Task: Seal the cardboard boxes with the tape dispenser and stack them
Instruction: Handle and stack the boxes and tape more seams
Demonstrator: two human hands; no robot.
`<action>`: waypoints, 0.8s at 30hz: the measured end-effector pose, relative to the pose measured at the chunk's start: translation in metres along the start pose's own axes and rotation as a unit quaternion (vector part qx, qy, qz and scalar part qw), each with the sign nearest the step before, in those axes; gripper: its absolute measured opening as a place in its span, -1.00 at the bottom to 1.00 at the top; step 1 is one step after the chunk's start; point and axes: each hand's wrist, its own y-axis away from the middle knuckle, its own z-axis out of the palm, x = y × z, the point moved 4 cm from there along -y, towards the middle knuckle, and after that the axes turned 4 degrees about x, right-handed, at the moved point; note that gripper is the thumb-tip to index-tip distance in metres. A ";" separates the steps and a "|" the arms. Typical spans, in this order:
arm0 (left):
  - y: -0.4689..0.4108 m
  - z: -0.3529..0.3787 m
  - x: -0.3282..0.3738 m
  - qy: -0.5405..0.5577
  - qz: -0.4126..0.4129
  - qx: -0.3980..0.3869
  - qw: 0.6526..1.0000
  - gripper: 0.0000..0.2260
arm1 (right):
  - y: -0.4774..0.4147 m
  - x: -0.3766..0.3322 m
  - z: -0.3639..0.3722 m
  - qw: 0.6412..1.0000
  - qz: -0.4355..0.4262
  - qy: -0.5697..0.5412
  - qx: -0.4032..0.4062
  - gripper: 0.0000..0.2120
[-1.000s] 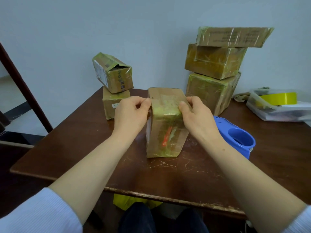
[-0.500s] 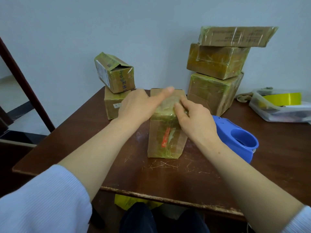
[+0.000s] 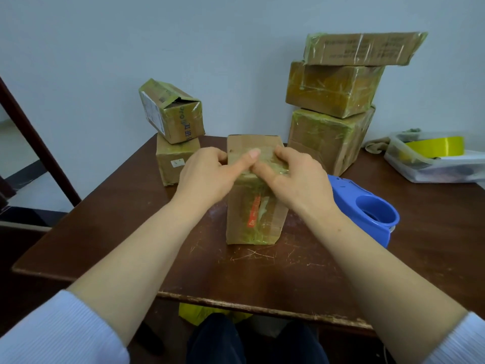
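Left hand (image 3: 207, 174) grips box (image 3: 256, 222) at top left edge, fingers curled over side, thumb flat on top. Right hand (image 3: 296, 177) clasps top right, fingers bent, thumb touching left thumb. Box: tall brown cardboard, upright at table (image 3: 131, 232) centre, wrapped in glossy, wrinkled yellowish tape. Blue plastic tape dispenser (image 3: 367, 214) just right, rounded. Stack of three boxes (image 3: 330, 88) behind right. Half second ago left hand stretched farther across top; now pulled back, thumbs meeting.
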 end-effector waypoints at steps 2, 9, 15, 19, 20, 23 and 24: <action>0.001 -0.002 -0.005 0.022 -0.004 0.025 0.999 -0.56 | -0.001 0.000 0.000 1.000 0.008 -0.009 -0.008 -0.43; 0.003 -0.005 -0.003 -0.034 0.027 0.034 0.998 -0.57 | -0.002 0.020 -0.002 0.992 0.006 -0.129 -0.012 -0.66; 0.019 0.001 0.001 -0.021 0.032 -0.032 0.999 -0.58 | 0.003 0.020 0.001 0.979 0.016 -0.193 -0.055 -0.49; 0.017 0.000 -0.004 -0.016 0.015 -0.023 0.999 -0.62 | -0.001 0.025 -0.002 0.967 0.031 -0.246 -0.055 -0.65; 0.016 0.000 -0.003 -0.016 0.014 -0.024 0.999 -0.59 | 0.000 0.029 -0.003 0.944 0.059 -0.318 -0.070 -0.68; 0.015 0.001 -0.006 -0.068 0.006 -0.046 0.997 -0.58 | 0.009 0.050 0.000 0.863 0.120 -0.477 -0.116 -0.54; 0.015 -0.002 -0.007 -0.087 0.013 -0.041 0.995 -0.52 | 0.013 0.055 0.005 0.866 0.119 -0.468 -0.133 -0.33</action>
